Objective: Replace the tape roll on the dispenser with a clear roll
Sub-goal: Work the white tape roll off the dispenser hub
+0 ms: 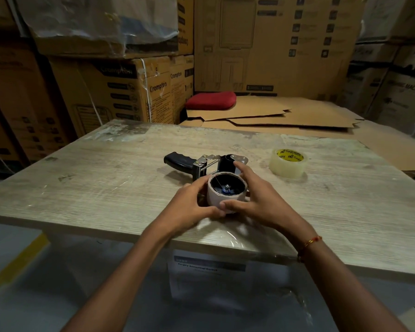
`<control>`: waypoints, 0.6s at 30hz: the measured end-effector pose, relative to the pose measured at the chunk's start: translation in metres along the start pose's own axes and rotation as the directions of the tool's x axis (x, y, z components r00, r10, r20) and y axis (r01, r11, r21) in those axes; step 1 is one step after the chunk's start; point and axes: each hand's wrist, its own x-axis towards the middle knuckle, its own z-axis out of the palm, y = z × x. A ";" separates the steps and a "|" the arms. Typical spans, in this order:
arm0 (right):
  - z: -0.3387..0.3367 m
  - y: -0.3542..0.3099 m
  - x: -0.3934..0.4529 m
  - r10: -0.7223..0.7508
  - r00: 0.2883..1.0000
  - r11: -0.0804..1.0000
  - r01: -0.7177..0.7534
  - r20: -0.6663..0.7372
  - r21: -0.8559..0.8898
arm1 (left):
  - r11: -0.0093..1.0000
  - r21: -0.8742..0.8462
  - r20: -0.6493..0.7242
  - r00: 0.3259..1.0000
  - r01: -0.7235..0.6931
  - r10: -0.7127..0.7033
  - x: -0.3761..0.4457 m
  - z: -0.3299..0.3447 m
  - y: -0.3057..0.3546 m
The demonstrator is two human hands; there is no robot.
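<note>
A tape dispenser (197,164) with a black handle lies on its side at the middle of the wooden table (106,183). A nearly bare cardboard roll (216,200) sits on its hub, open end up. My left hand (192,207) grips the roll's left and near side. My right hand (252,200) wraps the right side, with one finger touching the dispenser's black front part. A clear tape roll (287,162) with a yellow printed core lies flat on the table, to the right and apart from my hands.
Stacked cardboard boxes (120,92) stand behind and left of the table. Flattened cardboard sheets (285,116) and a red cushion (211,99) lie behind the far edge. Under the table's near edge hangs a plastic-wrapped label (209,267).
</note>
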 end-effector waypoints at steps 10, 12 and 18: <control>0.003 0.003 0.000 0.022 0.994 0.994 -0.010 -0.109 0.111 | 0.966 0.240 -0.125 0.984 -0.095 0.128 0.001 0.008 -0.005; 0.003 0.003 -0.001 0.031 0.992 0.992 -0.017 -0.119 0.123 | 0.962 0.250 -0.128 0.981 -0.110 0.146 0.001 0.007 -0.003; 0.006 0.004 0.000 0.030 0.990 0.989 -0.010 -0.137 0.145 | 0.954 0.290 -0.120 0.985 -0.081 0.120 0.003 0.004 -0.006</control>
